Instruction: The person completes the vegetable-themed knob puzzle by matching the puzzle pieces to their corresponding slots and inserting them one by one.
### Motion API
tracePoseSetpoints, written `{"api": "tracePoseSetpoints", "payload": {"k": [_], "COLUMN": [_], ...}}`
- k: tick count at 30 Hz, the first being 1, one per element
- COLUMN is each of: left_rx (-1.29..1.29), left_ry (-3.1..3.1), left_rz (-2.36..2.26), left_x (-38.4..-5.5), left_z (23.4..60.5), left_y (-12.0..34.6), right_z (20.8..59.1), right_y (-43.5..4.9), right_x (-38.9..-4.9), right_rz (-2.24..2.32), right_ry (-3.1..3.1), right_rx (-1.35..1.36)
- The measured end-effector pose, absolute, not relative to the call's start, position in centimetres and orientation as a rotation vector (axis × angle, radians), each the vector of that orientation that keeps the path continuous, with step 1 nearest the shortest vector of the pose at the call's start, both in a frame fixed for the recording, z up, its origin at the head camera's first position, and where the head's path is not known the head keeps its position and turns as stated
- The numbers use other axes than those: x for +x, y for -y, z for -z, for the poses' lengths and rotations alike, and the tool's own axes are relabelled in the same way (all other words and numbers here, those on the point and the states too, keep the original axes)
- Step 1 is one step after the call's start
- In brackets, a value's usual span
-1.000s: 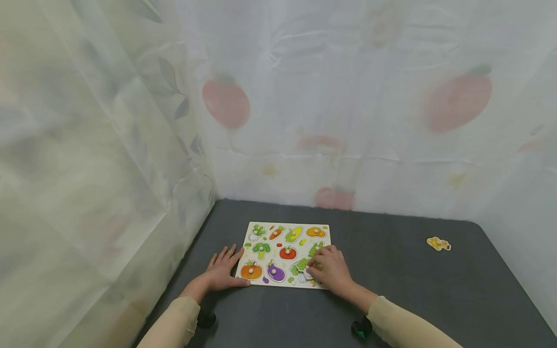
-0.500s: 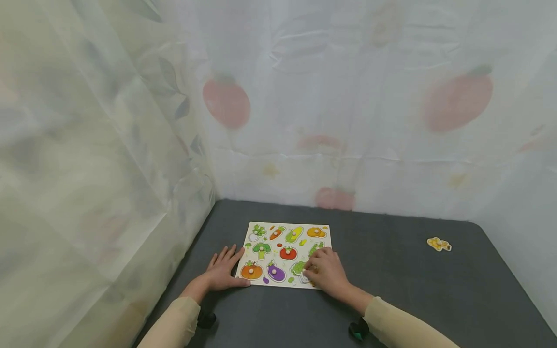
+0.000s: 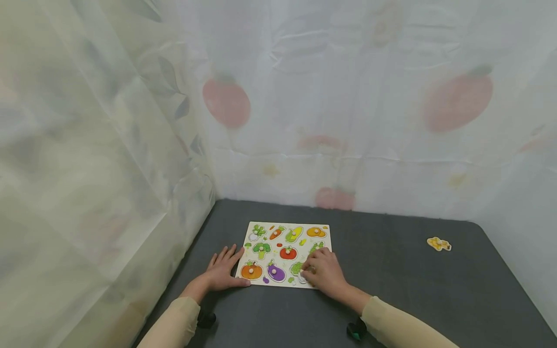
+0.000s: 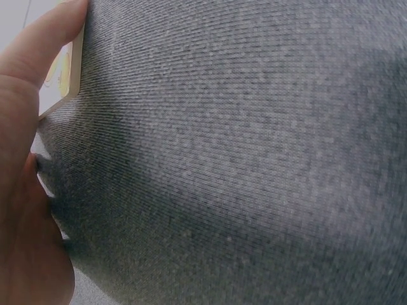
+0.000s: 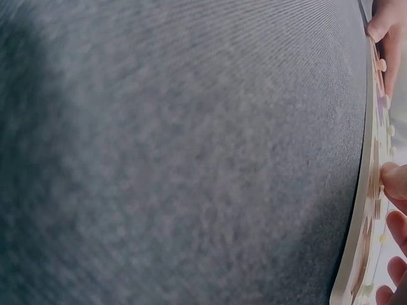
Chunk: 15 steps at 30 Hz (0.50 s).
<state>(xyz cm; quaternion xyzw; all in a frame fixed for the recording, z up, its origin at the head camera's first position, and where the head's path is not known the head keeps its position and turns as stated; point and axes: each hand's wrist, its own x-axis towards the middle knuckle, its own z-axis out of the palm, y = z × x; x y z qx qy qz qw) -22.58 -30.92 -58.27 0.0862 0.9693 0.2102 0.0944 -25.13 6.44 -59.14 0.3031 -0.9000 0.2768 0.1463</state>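
A pale wooden puzzle board (image 3: 283, 284) with vegetable pieces lies on the dark table. My left hand (image 3: 224, 270) rests at its left edge, fingers spread and straight, thumb along the front-left corner. In the left wrist view the thumb (image 4: 38, 44) lies over the board's edge. With fingertips and thumb, my right hand (image 3: 325, 273) pinches a green-and-white leafy vegetable puzzle piece (image 3: 297, 268) at the board's front right. Those fingers partly cover the piece and the board's right corner. In the right wrist view the right thumb (image 5: 395, 181) is low over the board.
A loose yellow-brown puzzle piece (image 3: 438, 243) lies far to the right on the dark table (image 3: 391, 261). Knobbed pieces such as the eggplant (image 3: 276, 272), tomato (image 3: 288, 253) and pumpkin (image 3: 251, 271) sit in the board. Printed curtains hang behind and to the left.
My right hand has shifted slightly left with the leafy vegetable piece, which now lines up more closely with its matching picture on the board. The left hand and the board have stayed put.
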Motion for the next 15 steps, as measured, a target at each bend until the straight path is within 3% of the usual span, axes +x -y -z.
{"api": "tracePoseSetpoints", "payload": {"k": [15], "left_rx": [0.254], "left_ry": [-2.873], "left_rz": [-0.615], "left_x": [-22.55], "left_z": [58.20], "left_y": [30.95], "right_z": [58.95], "right_y": [-6.09], "right_x": [-24.99], "right_rz": [-0.762], "right_ry": [2.626], "right_rx": [0.870]}}
